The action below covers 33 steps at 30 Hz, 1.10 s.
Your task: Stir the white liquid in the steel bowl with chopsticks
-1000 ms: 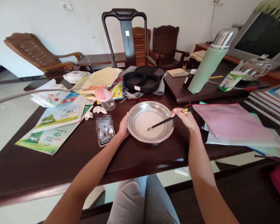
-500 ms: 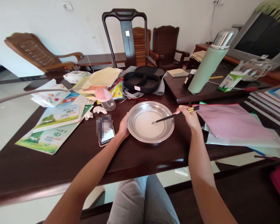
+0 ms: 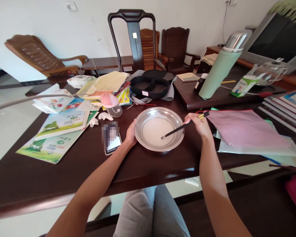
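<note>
A shiny metal basin [image 3: 160, 147] stands on the dark wooden table [image 3: 148, 168], with a whitish content [image 3: 154, 128] across its bottom; whether that is liquid or paste I cannot tell. My left hand [image 3: 131, 133] grips the basin's left rim, fingers partly hidden behind it. In my right hand [image 3: 198, 124] is a pair of black chopsticks [image 3: 176, 130] with gold-coloured ends, slanting down to the left over the right rim. Their tips reach the whitish content. To the left of my left hand lies a phone [image 3: 112, 141] with its screen lit.
Left are booklets [image 3: 61, 125], crumpled tissues [image 3: 105, 116] and a pink-lidded cup [image 3: 111, 102]. Behind the basin lies a black case [image 3: 150, 87]. A green thermos [image 3: 220, 70] stands back right, near a small dark bottle [image 3: 200, 83]. A pink folder [image 3: 249, 126] lies right.
The chopstick tips have moved slightly toward me within the basin, and my right hand has shifted a little. My left hand and the basin have stayed in place.
</note>
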Motion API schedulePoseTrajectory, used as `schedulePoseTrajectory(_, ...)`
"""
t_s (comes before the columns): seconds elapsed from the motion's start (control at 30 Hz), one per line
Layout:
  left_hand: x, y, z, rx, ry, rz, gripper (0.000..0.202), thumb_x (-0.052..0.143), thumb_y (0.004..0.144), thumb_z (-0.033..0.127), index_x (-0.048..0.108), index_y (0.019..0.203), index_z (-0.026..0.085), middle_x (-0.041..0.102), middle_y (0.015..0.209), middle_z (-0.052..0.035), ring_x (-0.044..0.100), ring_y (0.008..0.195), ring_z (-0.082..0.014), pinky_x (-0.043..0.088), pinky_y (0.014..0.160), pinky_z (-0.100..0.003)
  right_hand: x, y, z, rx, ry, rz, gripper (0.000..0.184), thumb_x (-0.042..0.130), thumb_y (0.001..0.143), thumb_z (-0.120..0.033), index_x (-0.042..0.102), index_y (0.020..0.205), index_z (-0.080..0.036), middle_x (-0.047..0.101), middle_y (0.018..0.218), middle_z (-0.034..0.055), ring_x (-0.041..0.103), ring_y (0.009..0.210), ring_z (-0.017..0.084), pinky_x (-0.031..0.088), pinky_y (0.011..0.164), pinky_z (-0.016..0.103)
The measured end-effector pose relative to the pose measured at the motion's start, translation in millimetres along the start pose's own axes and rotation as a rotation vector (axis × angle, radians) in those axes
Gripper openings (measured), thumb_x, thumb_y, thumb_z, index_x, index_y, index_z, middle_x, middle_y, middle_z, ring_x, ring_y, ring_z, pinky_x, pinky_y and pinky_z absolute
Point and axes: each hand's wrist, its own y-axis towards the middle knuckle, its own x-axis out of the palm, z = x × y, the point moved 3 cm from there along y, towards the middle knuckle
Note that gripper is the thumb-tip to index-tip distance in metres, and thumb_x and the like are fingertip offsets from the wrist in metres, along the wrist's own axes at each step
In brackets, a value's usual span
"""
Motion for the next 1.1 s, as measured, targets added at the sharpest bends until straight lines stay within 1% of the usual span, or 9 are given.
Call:
schedulePoseTrajectory(0.1,-0.2,0.4,0.4,0.013,0.017,0.004,0.03,0.086,0.093,0.048,0.083,0.094,0.018,0.081,0.076,-0.0037,0.083,0.093,-0.0279,0.065,0.098,-0.039,4.5,-0.6,-0.8,0.008,-0.046,-0.077,0.065,0.077,0.083,-0.088,0.076,0.062,-0.027,0.078,0.069,0.0039,0.077,0.075,0.027,0.062,0.088,0.042)
schedulePoseTrajectory(0.2,1.0,-0.3,0.9,0.012,0.013,-0.007,0.03,0.086,0.093,0.047,0.083,0.093,0.018,0.082,0.076,-0.0038,0.082,0.091,-0.027,0.065,0.097,-0.038,-0.4,0.0,0.0,0.003,-0.061,0.006,0.064,0.076,0.084,-0.088,0.075,0.062,-0.028,0.078,0.07,0.0029,0.077,0.077,0.026,0.06,0.092,0.042)
schedulePoseTrajectory(0.3,1.9,-1.7,1.3,0.004,-0.008,-0.005,0.026,0.08,0.098,0.042,0.082,0.091,0.017,0.081,0.076,-0.0036,0.081,0.087,-0.0242,0.065,0.094,-0.035,-5.3,-0.1,1.6,0.012,-0.014,0.059,0.064,0.076,0.084,-0.086,0.073,0.059,-0.027,0.075,0.065,0.0024,0.074,0.071,0.025,0.06,0.086,0.041)
schedulePoseTrajectory(0.47,0.7,-0.2,0.6,0.008,-0.004,-0.024,0.028,0.085,0.094,0.045,0.082,0.09,0.018,0.081,0.075,-0.0035,0.083,0.094,-0.0272,0.065,0.097,-0.037,1.2,-0.6,0.9,0.022,-0.034,-0.089,0.061,0.079,0.085,-0.083,0.074,0.061,-0.027,0.077,0.069,0.0034,0.076,0.074,0.026,0.061,0.088,0.041)
schedulePoseTrajectory(0.57,-0.6,2.3,-0.6,0.023,0.012,-0.044,0.034,0.091,0.087,0.051,0.082,0.092,0.018,0.082,0.079,-0.0046,0.083,0.098,-0.0294,0.065,0.1,-0.039,-2.6,0.2,1.3,0.017,-0.042,-0.005,0.058,0.079,0.086,-0.081,0.075,0.063,-0.027,0.078,0.07,0.0026,0.077,0.077,0.026,0.06,0.091,0.041)
schedulePoseTrajectory(0.67,-1.6,3.6,-1.5,0.026,0.011,-0.037,0.034,0.088,0.09,0.051,0.082,0.093,0.018,0.084,0.08,-0.005,0.083,0.094,-0.0282,0.066,0.097,-0.039,-5.8,-0.1,2.1,0.02,-0.001,0.068,0.061,0.077,0.087,-0.081,0.072,0.058,-0.027,0.074,0.065,0.0022,0.074,0.071,0.025,0.059,0.086,0.041)
schedulePoseTrajectory(0.83,-3.1,4.5,-1.8,0.031,0.019,-0.032,0.033,0.088,0.09,0.051,0.082,0.094,0.018,0.083,0.079,-0.0043,0.083,0.094,-0.0278,0.065,0.097,-0.038,4.3,-0.8,-0.8,0.028,-0.032,-0.096,0.063,0.078,0.084,-0.086,0.074,0.061,-0.027,0.076,0.067,0.0038,0.077,0.075,0.027,0.061,0.088,0.042)
schedulePoseTrajectory(1.03,-4.5,5.6,-2.7,0.014,0.011,-0.043,0.034,0.089,0.089,0.05,0.083,0.095,0.018,0.083,0.082,-0.0061,0.083,0.1,-0.0299,0.064,0.102,-0.04,-4.5,-0.2,0.2,0.016,-0.028,0.079,0.062,0.076,0.086,-0.083,0.072,0.06,-0.028,0.075,0.065,0.0022,0.076,0.072,0.026,0.061,0.088,0.042)
schedulePoseTrajectory(1.1,-4.6,5.4,-2.8,0.01,0.009,-0.04,0.033,0.088,0.089,0.05,0.082,0.095,0.018,0.084,0.083,-0.0065,0.083,0.1,-0.03,0.063,0.102,-0.04,-2.5,-0.8,0.2,0.025,-0.014,0.034,0.063,0.076,0.086,-0.084,0.071,0.059,-0.027,0.074,0.064,0.0025,0.076,0.07,0.026,0.062,0.085,0.042)
